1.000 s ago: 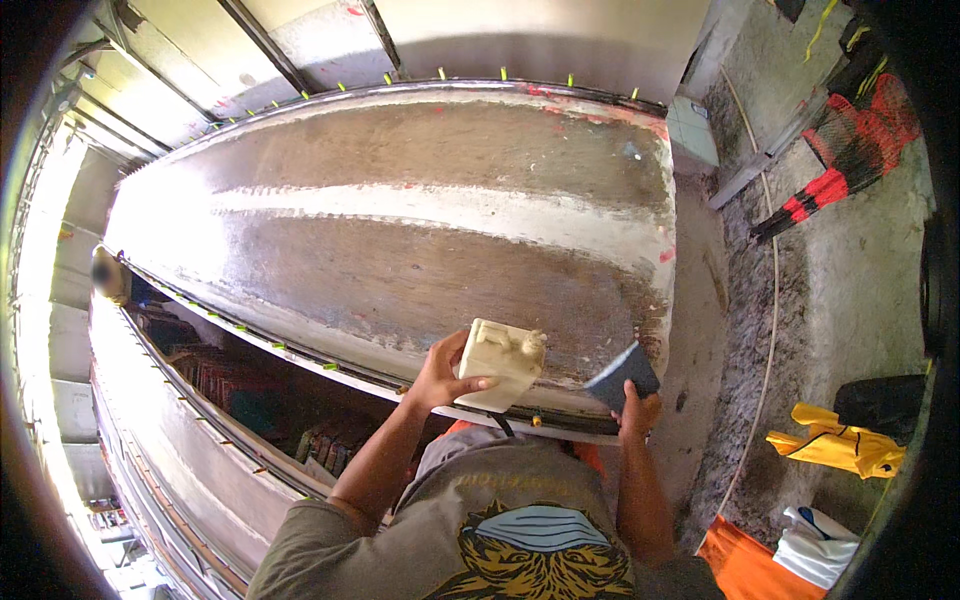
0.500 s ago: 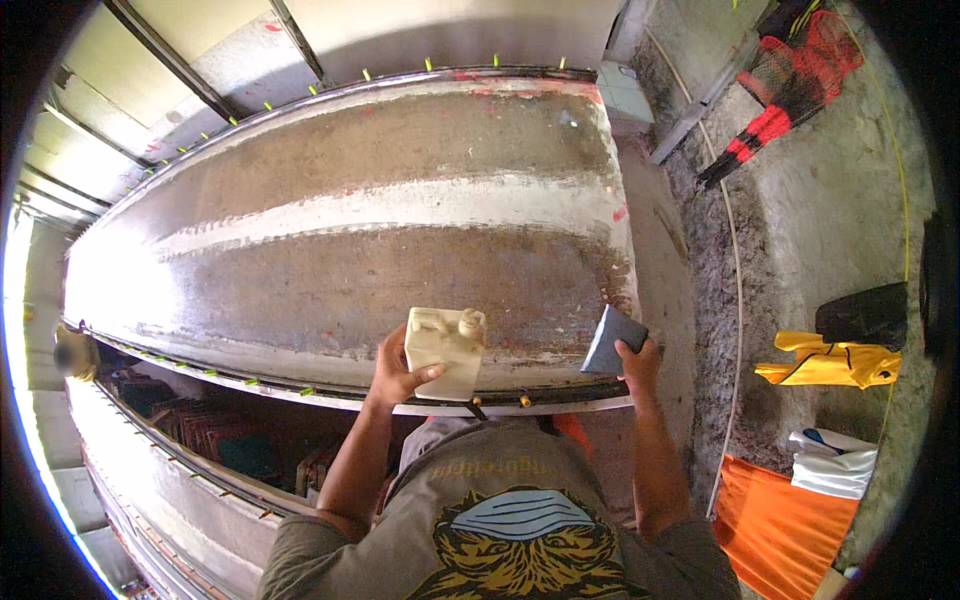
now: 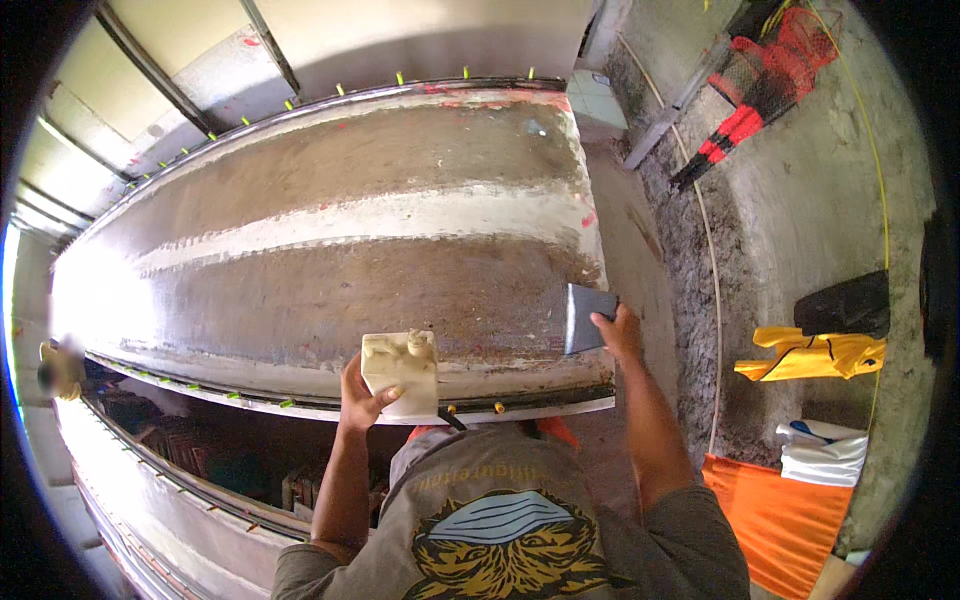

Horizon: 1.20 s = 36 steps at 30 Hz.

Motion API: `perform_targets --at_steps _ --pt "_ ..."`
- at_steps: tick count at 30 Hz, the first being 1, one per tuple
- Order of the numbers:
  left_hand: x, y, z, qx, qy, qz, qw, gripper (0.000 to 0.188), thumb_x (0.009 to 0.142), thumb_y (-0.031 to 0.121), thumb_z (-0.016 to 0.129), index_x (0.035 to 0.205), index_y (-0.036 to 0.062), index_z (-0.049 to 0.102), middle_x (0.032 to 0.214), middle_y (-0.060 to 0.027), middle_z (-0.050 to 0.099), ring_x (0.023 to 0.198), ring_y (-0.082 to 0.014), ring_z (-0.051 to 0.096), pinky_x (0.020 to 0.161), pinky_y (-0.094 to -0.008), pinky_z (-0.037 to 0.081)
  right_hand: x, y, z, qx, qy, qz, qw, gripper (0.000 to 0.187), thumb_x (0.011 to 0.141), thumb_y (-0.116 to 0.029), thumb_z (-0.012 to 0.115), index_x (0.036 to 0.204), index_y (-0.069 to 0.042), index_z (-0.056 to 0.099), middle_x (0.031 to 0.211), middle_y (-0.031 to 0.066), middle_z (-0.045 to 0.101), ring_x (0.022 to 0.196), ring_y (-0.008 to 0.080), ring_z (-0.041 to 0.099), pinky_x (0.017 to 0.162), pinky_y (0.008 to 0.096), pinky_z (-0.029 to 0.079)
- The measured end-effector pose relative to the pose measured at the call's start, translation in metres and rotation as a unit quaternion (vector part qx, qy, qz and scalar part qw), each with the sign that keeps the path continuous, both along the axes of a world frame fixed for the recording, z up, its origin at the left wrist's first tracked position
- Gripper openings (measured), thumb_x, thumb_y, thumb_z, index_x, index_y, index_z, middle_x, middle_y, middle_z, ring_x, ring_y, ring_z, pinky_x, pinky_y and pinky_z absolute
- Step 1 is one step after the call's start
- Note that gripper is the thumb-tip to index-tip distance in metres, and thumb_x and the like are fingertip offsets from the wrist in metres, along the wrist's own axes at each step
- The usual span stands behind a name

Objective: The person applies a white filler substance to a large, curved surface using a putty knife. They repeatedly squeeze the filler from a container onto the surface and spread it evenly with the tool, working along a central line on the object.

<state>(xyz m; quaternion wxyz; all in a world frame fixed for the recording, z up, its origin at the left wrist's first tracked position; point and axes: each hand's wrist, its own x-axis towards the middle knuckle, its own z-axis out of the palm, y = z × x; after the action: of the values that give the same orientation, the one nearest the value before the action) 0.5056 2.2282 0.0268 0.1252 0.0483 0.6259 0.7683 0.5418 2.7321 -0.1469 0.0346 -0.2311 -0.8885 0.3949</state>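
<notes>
My left hand (image 3: pixel 360 402) is closed around the side of a cream plastic jerrycan (image 3: pixel 402 376), thumb across its front. The jerrycan has a moulded handle and a cap at its top, and is held above the near edge of a long table (image 3: pixel 400 285). In my right hand (image 3: pixel 620 335) is a flat dark-grey rectangular blade with a pale edge, which looks like a scraper (image 3: pixel 590 312). The blade is over the table's right end, its pale edge facing left. Whether it touches the surface I cannot tell.
Small yellow-green pegs (image 3: pixel 400 78) line the table's rims. At the far left stands another person (image 3: pixel 62 370). A second long table (image 3: pixel 180 480) lies at the lower left. Along the right wall are red netting (image 3: pixel 770 75), a yellow cloth (image 3: pixel 815 355) and an orange cloth (image 3: pixel 775 520).
The view has shifted a little. My right hand has brought the scraper further over the table and turned its pale edge more upright. The jerrycan sits slightly lower, still in my left hand.
</notes>
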Motion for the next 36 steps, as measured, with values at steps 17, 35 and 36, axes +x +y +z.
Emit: perform_targets --at_steps 17,35,36 --pt "0.054 0.076 0.012 -0.016 -0.023 0.118 0.993 0.073 0.069 0.022 0.092 0.126 -0.0065 0.056 0.112 -0.0117 0.068 0.101 -0.0202 0.067 0.093 -0.0367 0.053 -0.159 0.023 0.078 0.181 -0.049 0.194 0.963 0.071 0.072 -0.031 0.085 0.126 0.002 0.053 0.111 0.0282 0.068 0.104 0.0453 0.066 0.091 0.0511 0.053" --pt "0.127 0.132 0.027 -0.007 -0.044 0.282 0.958 0.073 0.069 0.023 0.093 0.126 -0.0043 0.056 0.113 -0.0118 0.07 0.104 -0.0207 0.067 0.096 -0.0378 0.052 -0.249 -0.102 0.089 0.11 -0.034 0.466 0.877 0.087 0.066 -0.036 0.086 0.133 0.003 0.049 0.111 0.0296 0.068 0.104 0.0444 0.068 0.091 0.0498 0.054" --pt "0.128 0.13 0.026 -0.006 -0.053 0.277 0.959 0.075 0.07 0.022 0.093 0.129 -0.005 0.054 0.116 -0.0122 0.069 0.106 -0.021 0.067 0.097 -0.038 0.051 -0.232 -0.124 0.073 0.086 0.004 0.456 0.886 0.081 0.067 -0.035 0.085 0.128 0.005 0.05 0.107 0.0301 0.069 0.101 0.047 0.067 0.09 0.0519 0.054"
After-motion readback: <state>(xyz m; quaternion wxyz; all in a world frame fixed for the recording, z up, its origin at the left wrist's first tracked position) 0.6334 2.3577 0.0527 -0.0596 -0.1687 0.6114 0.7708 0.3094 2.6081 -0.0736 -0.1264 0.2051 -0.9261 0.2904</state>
